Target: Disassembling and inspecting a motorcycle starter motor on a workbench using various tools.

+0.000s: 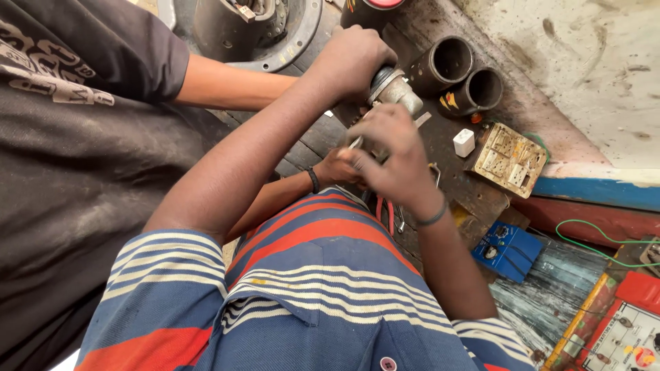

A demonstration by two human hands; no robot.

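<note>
This was a repair workshop, most likely for electrical or motor work. A grimy, oil-stained wooden bench (474, 199) filled the view. At twelve o'clock sat an opened motor housing (258, 31); at one o'clock two dark metal sleeves (460, 75). A worn socket board (509, 159) lay at three o'clock, a blue electrical module (507, 251) and a red-framed test panel (629, 330) at four o'clock, beside a stained wall (591, 62).
</note>
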